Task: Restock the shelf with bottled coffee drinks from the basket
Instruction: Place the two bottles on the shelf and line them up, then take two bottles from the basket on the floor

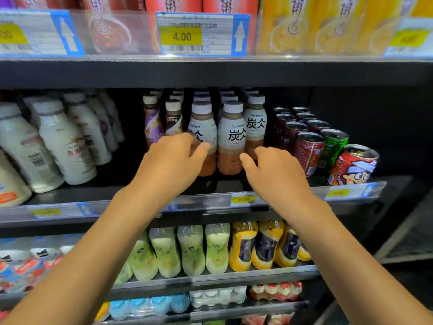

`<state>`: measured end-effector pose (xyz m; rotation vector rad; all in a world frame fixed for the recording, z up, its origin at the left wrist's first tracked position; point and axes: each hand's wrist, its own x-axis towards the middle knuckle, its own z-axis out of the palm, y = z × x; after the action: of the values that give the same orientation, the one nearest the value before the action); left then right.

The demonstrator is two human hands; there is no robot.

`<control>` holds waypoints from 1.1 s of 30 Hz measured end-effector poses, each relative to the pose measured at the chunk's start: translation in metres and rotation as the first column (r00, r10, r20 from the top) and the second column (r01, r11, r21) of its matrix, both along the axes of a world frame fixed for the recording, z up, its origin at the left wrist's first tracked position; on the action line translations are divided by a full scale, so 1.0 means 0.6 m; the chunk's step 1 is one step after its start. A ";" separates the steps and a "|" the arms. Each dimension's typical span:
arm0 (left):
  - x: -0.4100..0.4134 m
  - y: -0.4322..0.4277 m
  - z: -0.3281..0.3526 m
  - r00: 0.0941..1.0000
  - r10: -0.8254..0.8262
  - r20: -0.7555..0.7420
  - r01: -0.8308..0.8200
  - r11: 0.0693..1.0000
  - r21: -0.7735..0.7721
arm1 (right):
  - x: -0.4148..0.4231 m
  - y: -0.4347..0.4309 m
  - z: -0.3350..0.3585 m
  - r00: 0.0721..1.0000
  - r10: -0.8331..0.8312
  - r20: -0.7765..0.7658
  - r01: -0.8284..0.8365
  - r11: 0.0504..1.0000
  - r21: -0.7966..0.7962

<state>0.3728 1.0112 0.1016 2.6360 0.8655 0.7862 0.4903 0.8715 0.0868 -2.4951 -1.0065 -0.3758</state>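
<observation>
Several bottled coffee drinks with white caps and white labels stand in rows on the middle shelf (131, 195). The front three are a left bottle (203, 123), a middle bottle (232, 137) and a right bottle (255, 120). My left hand (173, 158) reaches in front of the left bottle with loosely curled fingers, its thumb over the bottle's lower front, and holds nothing. My right hand (274, 170) hovers at the base of the right bottle with its fingers curled downward and its thumb pointing toward the middle bottle. No basket is in view.
Two slim brown coffee bottles (173, 118) stand left of the white-label rows, and tilted milky bottles (65, 141) fill the far left. Drink cans (309, 148) stand on the right. The overhead shelf edge (210, 73) hangs close above. Green and yellow bottles (192, 249) sit below.
</observation>
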 end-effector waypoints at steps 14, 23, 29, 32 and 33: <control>0.163 -0.435 -0.088 0.774 -0.544 -0.324 0.633 0.658 0.408 | 0.039 -0.464 -0.055 0.946 -0.320 0.047 0.316 0.886 -0.339; 0.425 -0.817 -0.212 0.406 -0.741 -0.535 0.914 0.337 0.226 | 0.167 -0.848 -0.159 0.705 -0.702 -0.099 0.577 0.649 -0.496; 0.599 -1.044 -0.318 0.231 -0.739 -0.633 0.951 0.308 -0.012 | 0.278 -1.062 -0.258 0.526 -0.833 -0.173 0.635 0.520 -0.572; 0.660 -1.130 -0.379 0.129 -0.690 -0.712 0.939 0.315 -0.135 | 0.331 -1.141 -0.313 0.471 -0.849 -0.239 0.624 0.512 -0.590; 0.676 -1.152 -0.398 0.114 -0.701 -0.703 0.952 0.281 -0.125 | 0.347 -1.161 -0.332 0.449 -0.859 -0.245 0.629 0.499 -0.596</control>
<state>0.7785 0.3197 -0.1372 2.9976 -0.9794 -0.4233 0.6985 0.1748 -0.1125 -3.0624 0.4182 0.3452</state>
